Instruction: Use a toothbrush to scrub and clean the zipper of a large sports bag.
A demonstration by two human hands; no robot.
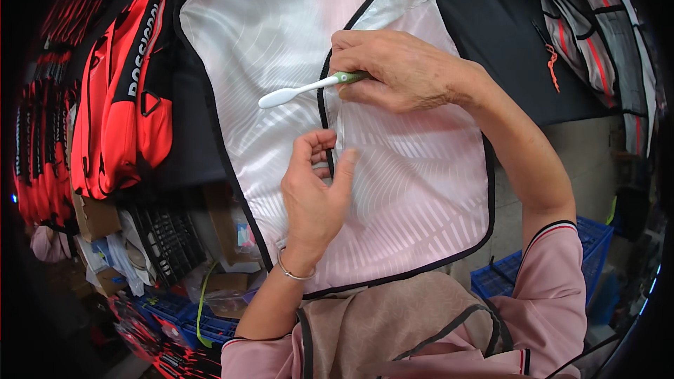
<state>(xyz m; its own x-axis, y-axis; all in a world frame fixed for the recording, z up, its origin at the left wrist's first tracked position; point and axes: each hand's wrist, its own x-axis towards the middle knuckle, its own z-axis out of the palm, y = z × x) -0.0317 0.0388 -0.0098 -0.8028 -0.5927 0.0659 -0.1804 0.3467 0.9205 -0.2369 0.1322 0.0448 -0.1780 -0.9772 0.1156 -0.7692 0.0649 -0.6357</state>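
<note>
Toothbrush (309,88) gripped in our right hand (393,70), head over the pale bag panel (414,189). Our left hand (316,189) pinches the black zipper edge (326,137).

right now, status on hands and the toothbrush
Right hand grips toothbrush. Left hand pinches zipper seam on white bag. Nothing in the way.

1. Bright, even light from above — the pale pink fabric panel (414,182) shows a soft sheen, with no harsh glare.
2. Shadows are faint, gathering beneath the left hand (316,189).
3. Fisheye bending curves straight edges; the corners go black.
4. The rim is dim and soft — the centre stays sharp.
</note>
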